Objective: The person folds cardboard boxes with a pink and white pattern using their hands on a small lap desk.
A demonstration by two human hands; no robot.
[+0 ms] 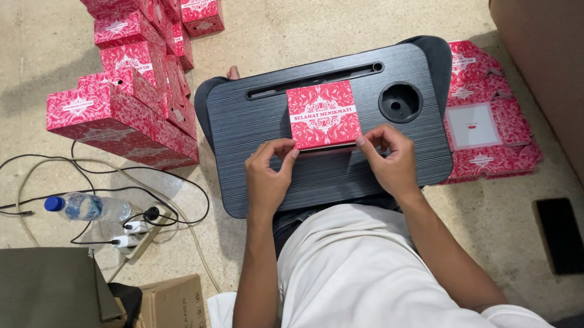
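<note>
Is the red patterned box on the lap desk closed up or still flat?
Closed up. The red patterned cardboard box sits assembled on the black lap desk, lid face up, both hands pinching its near edge.

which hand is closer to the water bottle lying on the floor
Left. The left hand grips the near-left corner of the red box on the black lap tray, on the water bottle's side; the right hand holds the opposite corner, farther away.
</note>
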